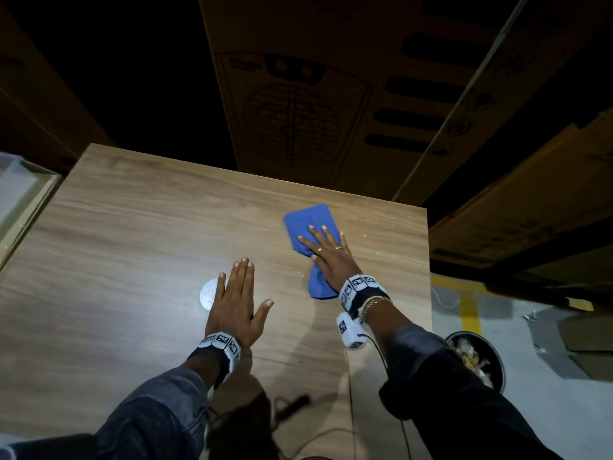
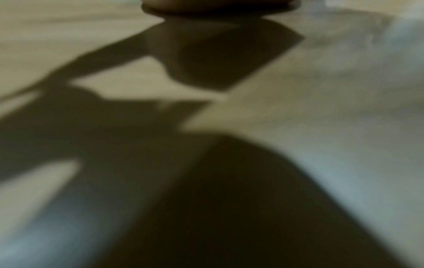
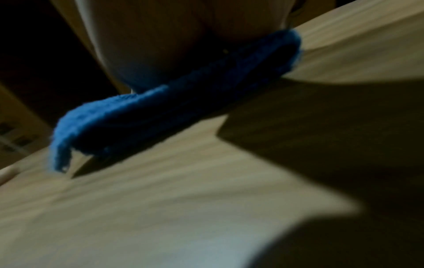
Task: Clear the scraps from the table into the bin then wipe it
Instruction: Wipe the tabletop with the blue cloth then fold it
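Note:
A blue cloth (image 1: 306, 224) lies on the wooden table (image 1: 142, 220) toward its far right corner. My right hand (image 1: 323, 242) presses flat on the cloth with straight, spread fingers. In the right wrist view the cloth (image 3: 142, 116) shows as a blue fold under my palm. My left hand (image 1: 237, 287) rests flat on the table's middle, fingers straight, holding nothing. A small white round disc (image 1: 208, 293) lies on the table, partly under the left fingers. The left wrist view is blurred and shows only table (image 2: 321, 108) and shadow. Small pale specks (image 1: 365, 235) dot the wood right of the cloth.
A round black bin (image 1: 481, 360) holding scraps stands on the floor by the table's right edge. Cardboard boxes (image 1: 315, 94) stand behind the table and to the right. A pale tray (image 1: 26, 197) sits at the left. A cable (image 1: 381, 356) trails from my right wrist.

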Demonstrator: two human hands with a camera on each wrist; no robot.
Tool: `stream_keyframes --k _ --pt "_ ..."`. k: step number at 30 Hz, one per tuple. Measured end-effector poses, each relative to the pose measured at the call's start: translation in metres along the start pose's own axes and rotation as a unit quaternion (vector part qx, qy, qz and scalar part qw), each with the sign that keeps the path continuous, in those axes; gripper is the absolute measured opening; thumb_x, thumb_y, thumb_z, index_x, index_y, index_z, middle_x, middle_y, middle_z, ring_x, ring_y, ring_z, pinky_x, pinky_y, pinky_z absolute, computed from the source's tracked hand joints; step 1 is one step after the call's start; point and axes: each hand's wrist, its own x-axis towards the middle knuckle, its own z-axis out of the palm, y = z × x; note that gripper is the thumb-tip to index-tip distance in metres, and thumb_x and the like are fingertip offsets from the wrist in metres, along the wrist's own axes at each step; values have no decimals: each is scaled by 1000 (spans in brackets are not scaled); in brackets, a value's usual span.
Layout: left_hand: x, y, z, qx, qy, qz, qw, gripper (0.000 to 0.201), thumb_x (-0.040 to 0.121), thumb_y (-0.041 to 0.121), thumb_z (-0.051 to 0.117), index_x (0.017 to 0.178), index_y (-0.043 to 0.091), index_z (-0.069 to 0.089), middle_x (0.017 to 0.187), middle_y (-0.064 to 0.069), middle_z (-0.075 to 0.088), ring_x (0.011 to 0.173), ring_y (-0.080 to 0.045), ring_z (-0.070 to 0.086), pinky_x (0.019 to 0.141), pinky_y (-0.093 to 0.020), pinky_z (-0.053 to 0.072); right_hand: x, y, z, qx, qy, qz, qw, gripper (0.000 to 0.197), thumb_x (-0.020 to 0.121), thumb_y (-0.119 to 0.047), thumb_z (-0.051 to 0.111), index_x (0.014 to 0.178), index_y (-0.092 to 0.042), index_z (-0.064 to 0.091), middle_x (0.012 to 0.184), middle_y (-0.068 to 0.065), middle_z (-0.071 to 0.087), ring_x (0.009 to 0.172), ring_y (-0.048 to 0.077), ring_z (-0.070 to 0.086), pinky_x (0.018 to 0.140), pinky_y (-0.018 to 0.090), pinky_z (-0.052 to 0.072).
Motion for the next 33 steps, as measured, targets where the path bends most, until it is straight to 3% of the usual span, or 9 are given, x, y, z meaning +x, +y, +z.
stream_keyframes --k 5,11,15,19,22,24,28,33 --pt "-12 -4 -1 28 -22 5 999 81 105 54 35 166 7 9 175 -6 0 162 -20 -4 130 -50 4 -51 57 -20 -11 64 128 990 57 113 -21 40 165 -41 26 177 -9 7 163 22 -4 129 56 -5" --pt "-29 -10 0 37 -27 20 999 77 106 51 34 166 8 12 175 -6 2 162 -20 -3 130 -50 3 -90 81 -29 -42 124 299 945 56 113 -24 42 165 -37 27 177 -1 9 164 28 -1 129 58 -2" --pt "-39 -17 -3 54 -38 37 997 74 107 51 28 166 10 10 175 -5 0 162 -20 -3 130 -51 6 -90 72 -28 -22 168 412 895 56 111 -25 43 164 -36 29 177 0 9 164 30 4 128 57 2" --pt "-57 -24 -7 58 -42 56 996 74 107 51 29 167 12 8 175 -4 -1 162 -19 -3 130 -51 8 -83 53 -22 23 217 535 816 56 112 -29 41 166 -35 26 178 1 6 164 31 1 128 58 0" --pt "-70 -31 -10 49 -42 75 995 74 107 51 31 166 11 9 175 -5 3 162 -20 0 129 -53 11 -73 31 -16 59 230 588 774 59 112 -28 40 168 -27 21 177 7 3 163 34 -2 129 59 -1" --pt "-77 -33 -11 51 -46 81 994 75 108 50 31 166 11 9 175 -6 3 162 -21 0 129 -54 13 -66 12 -6 42 237 604 760 60 112 -29 40 168 -29 19 178 5 1 163 33 -3 129 60 0" --pt "-79 -33 -13 58 -64 76 993 74 108 52 23 166 11 5 175 -7 -2 162 -21 -6 129 -54 10 -51 -29 22 1 212 560 801 62 112 -34 39 169 -31 14 178 2 -2 164 31 -4 129 59 -2" --pt "-92 -36 -16 24 -52 78 995 70 108 40 28 165 5 8 175 -10 -1 162 -24 -4 128 -53 14 -24 -78 52 -12 184 465 866 64 110 -38 39 168 -35 12 178 0 -3 164 28 -4 130 57 -4"
